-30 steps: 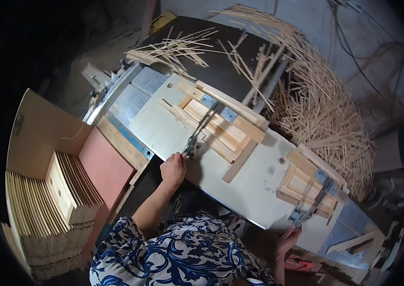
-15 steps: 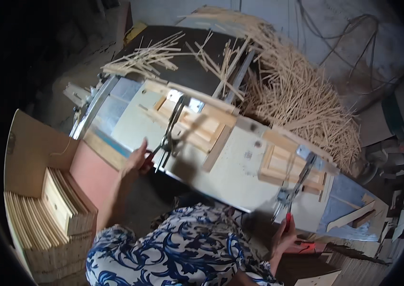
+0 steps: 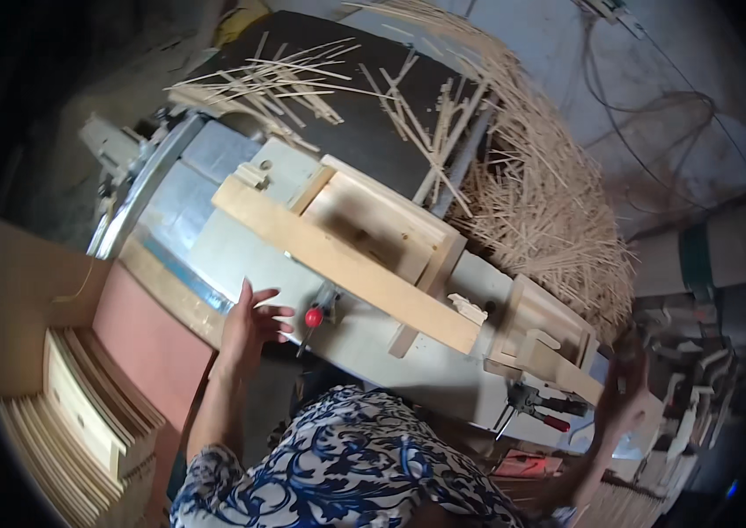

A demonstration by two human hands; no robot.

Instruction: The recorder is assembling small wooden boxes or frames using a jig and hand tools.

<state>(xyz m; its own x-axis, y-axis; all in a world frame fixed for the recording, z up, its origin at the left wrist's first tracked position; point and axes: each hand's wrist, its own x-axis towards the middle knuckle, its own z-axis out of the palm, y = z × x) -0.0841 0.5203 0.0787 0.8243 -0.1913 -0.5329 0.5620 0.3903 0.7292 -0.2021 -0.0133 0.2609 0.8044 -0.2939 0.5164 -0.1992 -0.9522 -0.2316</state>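
Left fingers released beside red-knobbed clamp; right hand's hold not established

The left hand point(image 3: 254, 324) is at the near left edge of the desk point(image 3: 223, 242), fingers parted and holding nothing. A red knob point(image 3: 314, 317) on the left clamp stands just to the right of the fingertips, apparently without contact.

The long wooden bar point(image 3: 346, 264) lies beyond the knob, to the far right of these fingers, across the near side of a wooden frame point(image 3: 448, 266). Its long axis runs from far left to near right; the left hand is the nearer to it.

The right hand point(image 3: 626, 374) is raised at the right, beside the near right end of a shorter bar point(image 3: 559, 367) at the smaller frame point(image 3: 558, 306). Blur and shadow obscure its fingers, so whether they grasp anything cannot be determined. The right clamp point(image 3: 531, 400) lies to its left, apart from the hand.

Loose sticks point(image 3: 540, 189) are heaped beyond the desk; panels point(image 3: 82, 414) stand stacked at near left.
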